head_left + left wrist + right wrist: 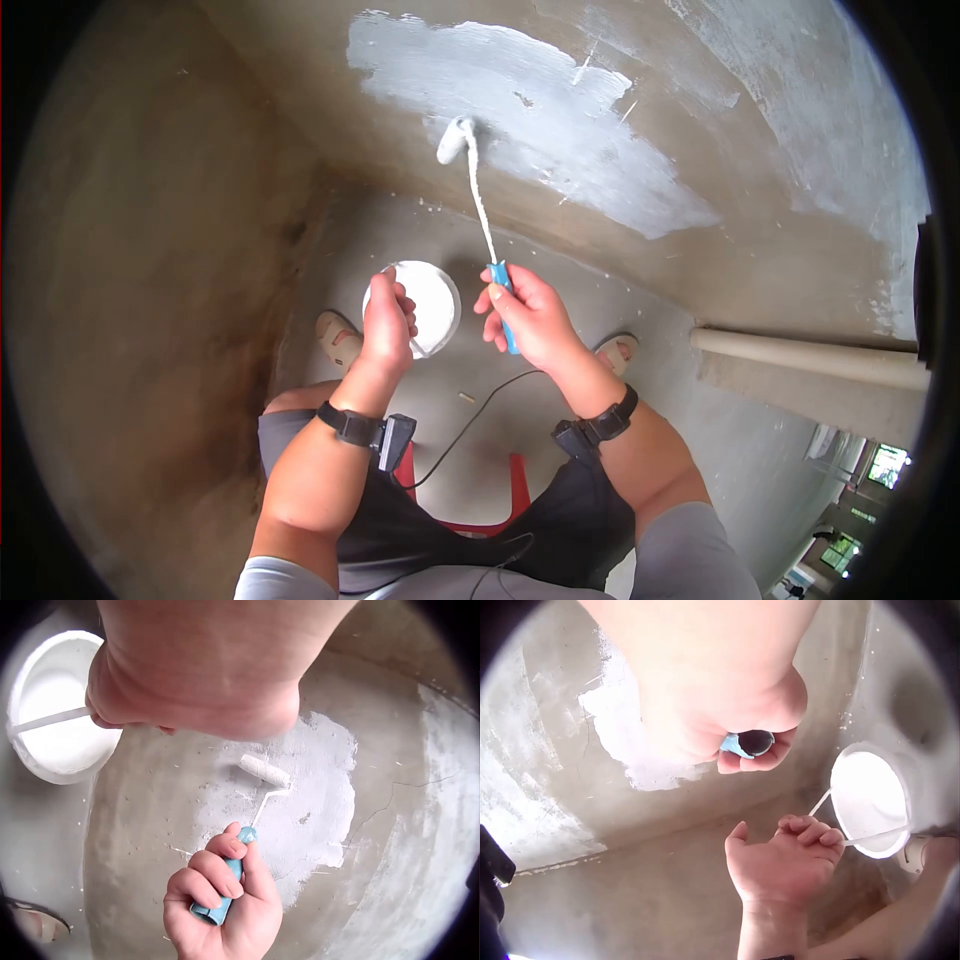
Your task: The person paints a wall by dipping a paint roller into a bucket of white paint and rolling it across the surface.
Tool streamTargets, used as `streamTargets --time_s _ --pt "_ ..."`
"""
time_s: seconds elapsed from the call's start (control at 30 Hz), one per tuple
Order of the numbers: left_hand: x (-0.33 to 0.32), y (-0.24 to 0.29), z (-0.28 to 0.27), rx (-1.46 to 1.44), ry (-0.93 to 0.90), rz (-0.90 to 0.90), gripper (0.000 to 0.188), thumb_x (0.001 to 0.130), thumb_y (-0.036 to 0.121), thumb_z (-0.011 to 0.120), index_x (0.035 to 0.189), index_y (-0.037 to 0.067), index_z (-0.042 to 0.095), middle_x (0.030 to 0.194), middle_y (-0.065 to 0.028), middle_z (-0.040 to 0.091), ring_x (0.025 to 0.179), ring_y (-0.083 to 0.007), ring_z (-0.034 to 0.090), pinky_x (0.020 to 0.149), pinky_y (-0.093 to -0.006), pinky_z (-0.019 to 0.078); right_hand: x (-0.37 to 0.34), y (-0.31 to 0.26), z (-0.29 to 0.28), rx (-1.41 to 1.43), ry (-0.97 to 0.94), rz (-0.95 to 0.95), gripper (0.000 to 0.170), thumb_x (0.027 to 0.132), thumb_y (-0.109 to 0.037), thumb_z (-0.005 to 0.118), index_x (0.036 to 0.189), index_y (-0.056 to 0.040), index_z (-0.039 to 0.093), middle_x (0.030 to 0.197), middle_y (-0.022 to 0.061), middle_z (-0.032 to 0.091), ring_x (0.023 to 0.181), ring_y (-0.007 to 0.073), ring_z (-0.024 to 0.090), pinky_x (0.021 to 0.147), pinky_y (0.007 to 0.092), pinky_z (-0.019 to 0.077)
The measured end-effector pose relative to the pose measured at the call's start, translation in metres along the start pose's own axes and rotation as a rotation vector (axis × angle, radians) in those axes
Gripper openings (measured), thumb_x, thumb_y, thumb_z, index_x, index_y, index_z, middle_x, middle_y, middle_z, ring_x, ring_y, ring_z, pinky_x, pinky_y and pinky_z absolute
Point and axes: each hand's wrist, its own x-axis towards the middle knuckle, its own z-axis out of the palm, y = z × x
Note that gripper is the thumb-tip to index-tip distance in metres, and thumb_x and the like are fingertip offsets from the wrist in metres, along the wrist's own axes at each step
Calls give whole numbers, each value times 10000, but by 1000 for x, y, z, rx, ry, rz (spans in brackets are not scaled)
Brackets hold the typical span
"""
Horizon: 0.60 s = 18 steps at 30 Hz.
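Observation:
My right hand (pixel 538 318) grips the blue handle of a paint roller (pixel 480 205). The white sleeve of the roller (pixel 264 771) lies against the wall, at the edge of a wet-looking white patch (pixel 500 85). My left hand (pixel 386 322) has its fingers curled round the thin white bail (pixel 879 836) of a white bucket (pixel 456 308). White paint (pixel 64 746) is inside the bucket, and the left hand covers part of its rim in the head view. In the right wrist view, only the hollow butt of the roller handle shows below my right hand.
Bare grey-brown wall (pixel 130 200) rises at the left. Two sandalled feet stand on the concrete floor (pixel 640 300), either side of the bucket. A pale ledge (pixel 810 357) runs along the right. A black cable (pixel 470 425) hangs between the arms, and red stool legs (pixel 519 483) show below.

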Motion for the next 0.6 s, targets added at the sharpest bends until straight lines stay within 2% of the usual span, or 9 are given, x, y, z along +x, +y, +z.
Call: streamTargets --time_s 0.2,0.33,0.4,0.5,0.6 --pt "0 -7 -13 71 -25 -41 388 950 507 508 815 144 493 755 -1 476 609 -109 394 550 -292 328 20 2 24 190 -29 -52 198 1046 -143 531 1209 -31 547 821 12 539 534 76 469 462 263 392" --pt "-1 -9 -10 110 -11 -77 397 945 514 511 800 145 484 771 -7 487 635 -111 409 555 -291 330 28 4 41 53 68 -27 187 1031 -132 547 1187 -29 550 761 -6 520 513 66 454 437 253 366" --pt "-5 -8 -3 115 19 -85 357 961 473 475 718 219 413 641 81 357 549 -79 302 516 -278 240 34 6 45 33 78 -13 180 1026 -130 554 1175 -29 554 741 -12 512 506 62 448 427 249 355" --pt "3 -15 -6 153 -4 -48 364 959 477 472 709 221 411 655 77 373 566 -78 319 527 -280 250 47 11 48 -12 244 -31 158 1014 -136 587 1130 -28 579 708 -27 505 475 55 426 404 240 323" --pt "6 -14 -10 198 -50 -40 369 960 483 464 706 219 420 677 62 394 589 -85 333 540 -285 262 63 25 46 -164 287 -126 152 1008 -139 604 1114 -30 595 686 -39 498 471 46 420 403 235 318"
